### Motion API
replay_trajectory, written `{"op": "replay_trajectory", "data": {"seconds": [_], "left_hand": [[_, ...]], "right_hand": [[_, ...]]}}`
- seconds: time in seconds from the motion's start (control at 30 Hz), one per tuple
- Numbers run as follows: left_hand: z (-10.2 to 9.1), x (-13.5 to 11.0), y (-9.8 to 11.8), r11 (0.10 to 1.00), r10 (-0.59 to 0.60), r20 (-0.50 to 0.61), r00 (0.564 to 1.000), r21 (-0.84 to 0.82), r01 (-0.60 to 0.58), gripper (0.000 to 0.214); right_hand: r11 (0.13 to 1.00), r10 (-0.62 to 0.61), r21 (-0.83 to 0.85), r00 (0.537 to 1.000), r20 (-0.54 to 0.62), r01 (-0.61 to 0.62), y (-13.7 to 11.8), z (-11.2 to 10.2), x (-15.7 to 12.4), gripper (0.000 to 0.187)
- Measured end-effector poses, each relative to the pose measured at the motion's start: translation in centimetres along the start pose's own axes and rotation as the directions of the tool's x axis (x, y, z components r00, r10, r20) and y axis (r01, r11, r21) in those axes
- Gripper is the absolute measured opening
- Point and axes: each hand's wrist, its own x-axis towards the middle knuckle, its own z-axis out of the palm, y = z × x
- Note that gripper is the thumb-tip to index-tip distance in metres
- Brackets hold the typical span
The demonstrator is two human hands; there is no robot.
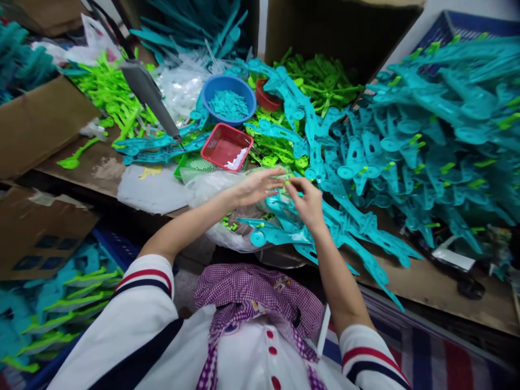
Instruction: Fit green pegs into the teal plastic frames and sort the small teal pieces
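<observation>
My left hand reaches over the middle of the bench, palm turned inward and fingers stretched out. Close beside it, the bent fingers of my right hand are pinched together near my left fingertips. What they hold is too small and blurred to make out, though some light green shows there. Beneath both hands lie turquoise plastic parts and a clear plastic bag with small green clips in it.
A grey electric screwdriver hangs at the left. Beyond my hands stand a red basket and a blue bowl of turquoise pieces. Turquoise parts are stacked high at the right. Bright green parts lie at the back left.
</observation>
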Motion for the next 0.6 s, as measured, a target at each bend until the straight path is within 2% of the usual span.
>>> {"op": "replay_trajectory", "data": {"seconds": [0.03, 0.07, 0.13, 0.2, 0.3, 0.37, 0.43, 0.53, 0.6], "left_hand": [[-0.8, 0.2, -0.4, 0.978, 0.091, -0.07, 0.993, 0.192, -0.076, 0.037], [-1.5, 0.2, -1.0, 0.914, 0.178, -0.117, 0.977, 0.388, -0.12, 0.031], [-2.6, 0.2, -2.2, 0.713, 0.266, -0.115, 0.957, 0.691, -0.116, 0.025], [-3.2, -0.1, -3.6, 0.528, 0.233, -0.067, 0.97, 0.847, -0.068, 0.027], [-3.1, -0.2, -5.2, 0.349, 0.165, -0.044, 0.985, 0.937, -0.017, 0.035], [-2.9, 0.1, -5.9, 0.283, 0.149, -0.037, 0.988, 0.959, -0.007, 0.039], [-2.8, 0.5, -6.4, 0.256, 0.147, -0.033, 0.989, 0.967, -0.006, 0.044], [-3.0, 1.0, -6.8, 0.267, 0.17, -0.038, 0.985, 0.964, -0.009, 0.053], [-3.2, 1.2, -7.0, 0.297, 0.188, -0.035, 0.982, 0.954, -0.023, 0.05]], "right_hand": [[0.997, 0.073, 0.042, 0.997, -0.036, -0.071, 0.5, -0.5, 0.1, 0.028], [0.988, 0.138, 0.077, 0.989, -0.051, -0.134, 0.9, -0.8, 0.3, 0.031], [0.971, 0.21, 0.112, 0.978, 0.006, -0.21, 1.7, -0.7, 0.7, 0.035], [0.971, 0.208, 0.099, 0.971, 0.114, -0.22, 2.6, 0.3, 1.4, 0.034], [0.987, 0.161, -0.006, 0.966, 0.201, -0.163, 4.0, 2.0, 2.8, 0.028], [0.99, 0.127, -0.092, 0.969, 0.211, -0.109, 4.8, 2.7, 3.6, 0.024], [0.988, 0.095, -0.14, 0.966, 0.24, -0.062, 5.4, 3.0, 4.1, 0.021], [0.978, 0.083, -0.206, 0.948, 0.307, -0.019, 5.9, 3.2, 4.2, 0.02], [0.964, 0.09, -0.267, 0.94, 0.328, 0.001, 6.1, 3.4, 4.2, 0.02]]}}
